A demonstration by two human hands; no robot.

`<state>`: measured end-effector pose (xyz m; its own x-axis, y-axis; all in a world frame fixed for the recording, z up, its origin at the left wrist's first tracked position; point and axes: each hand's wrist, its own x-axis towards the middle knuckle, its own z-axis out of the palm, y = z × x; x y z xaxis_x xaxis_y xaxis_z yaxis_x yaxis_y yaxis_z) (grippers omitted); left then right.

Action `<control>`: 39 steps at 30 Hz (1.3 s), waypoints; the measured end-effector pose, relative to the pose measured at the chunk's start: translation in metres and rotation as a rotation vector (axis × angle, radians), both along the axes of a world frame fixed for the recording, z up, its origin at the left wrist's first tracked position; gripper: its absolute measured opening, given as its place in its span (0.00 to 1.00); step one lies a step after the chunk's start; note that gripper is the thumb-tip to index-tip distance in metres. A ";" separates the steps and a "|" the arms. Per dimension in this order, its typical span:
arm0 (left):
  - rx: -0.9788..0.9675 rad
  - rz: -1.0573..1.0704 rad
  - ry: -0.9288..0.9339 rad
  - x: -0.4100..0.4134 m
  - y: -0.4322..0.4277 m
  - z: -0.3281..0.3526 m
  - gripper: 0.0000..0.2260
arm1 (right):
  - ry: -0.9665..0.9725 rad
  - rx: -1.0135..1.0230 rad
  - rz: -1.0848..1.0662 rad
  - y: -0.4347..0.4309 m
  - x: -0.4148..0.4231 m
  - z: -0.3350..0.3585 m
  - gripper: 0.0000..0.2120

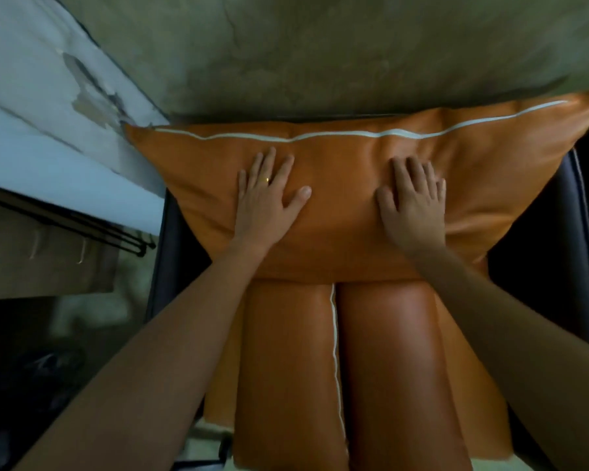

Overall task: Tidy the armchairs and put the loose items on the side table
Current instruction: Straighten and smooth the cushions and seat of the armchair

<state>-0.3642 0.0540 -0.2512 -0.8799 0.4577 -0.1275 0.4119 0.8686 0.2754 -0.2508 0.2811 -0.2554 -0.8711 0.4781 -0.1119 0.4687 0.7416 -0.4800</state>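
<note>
Orange cushion [337, 212] w/ white piping, lying across dark armchair [541, 266], just beyond two rounded orange seat pads [381, 368]. Left hand [269, 198] flat on cushion, left of its centre, fingers spread apart, ring on one finger, gripping nothing. Right hand [412, 202] flat on cushion too, right of centre, fingers splayed, palm down, nothing clamped. Both pressing into cushion top, near the piping. Left of cushion: peeling pale wall [31, 113]. Beyond cushion: grey-green floor [320, 52].
</note>
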 end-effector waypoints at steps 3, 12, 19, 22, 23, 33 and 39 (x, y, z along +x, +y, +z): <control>0.032 0.057 0.016 0.054 -0.017 -0.004 0.32 | 0.079 0.031 0.024 -0.038 0.050 -0.007 0.30; 0.246 0.460 -0.315 0.220 -0.095 -0.032 0.39 | 0.025 -0.347 0.121 -0.110 0.134 -0.033 0.35; 0.418 0.911 -0.680 0.277 -0.158 -0.062 0.45 | -0.226 -0.577 0.203 -0.154 0.183 -0.073 0.35; 0.479 0.910 -0.846 0.281 -0.168 -0.073 0.43 | -0.276 -0.664 0.167 -0.180 0.194 -0.086 0.32; 0.507 0.901 -0.894 0.281 -0.170 -0.076 0.42 | -0.264 -0.674 0.133 -0.188 0.197 -0.087 0.31; 0.735 0.969 -1.196 0.274 -0.196 -0.092 0.44 | -0.230 -0.647 -0.090 -0.221 0.206 -0.082 0.40; 0.712 0.821 -1.007 0.304 -0.215 -0.051 0.42 | -0.213 -0.975 -0.249 -0.233 0.222 -0.062 0.35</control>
<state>-0.0603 -0.1610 -0.3022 -0.5969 0.1142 -0.7942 -0.7343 0.3211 0.5980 -0.0292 0.0480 -0.3172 -0.6767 0.2611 -0.6884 0.7014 -0.0558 -0.7106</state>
